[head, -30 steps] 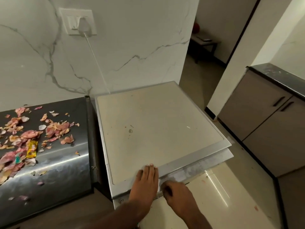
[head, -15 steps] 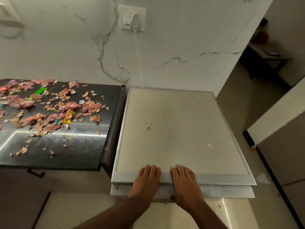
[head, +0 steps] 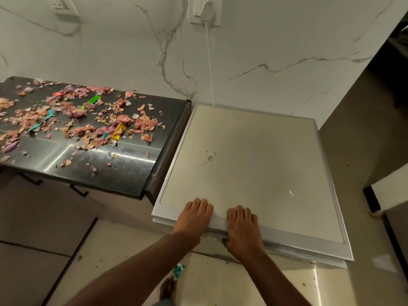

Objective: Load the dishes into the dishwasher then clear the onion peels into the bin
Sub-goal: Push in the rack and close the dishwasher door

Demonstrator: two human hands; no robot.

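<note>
White-and-cream dishwasher (head: 247, 173): freestanding unit seen from above, top panel flat, front edge directly under both hands. Left hand (head: 194, 219): palm down on the front lip, fingers laid over the top edge, lightly bent; whether the thumb hooks beneath cannot be told. Right hand (head: 242, 228): just beside the left, fingers curled over the same lip, thumb low against the front face, gripping the edge.

Onion peels (head: 88, 122): pink and tan scraps scattered well to the left of the hands, beyond the left hand, on the dark steel counter (head: 123, 171) that stands just beside the dishwasher. Among them a gold wrapper (head: 118, 131) and a green scrap (head: 93, 99).

Beyond the hands: marble wall (head: 265, 51), a plug in a white socket (head: 205, 12), its cord (head: 209, 62) running down behind the dishwasher.
</note>
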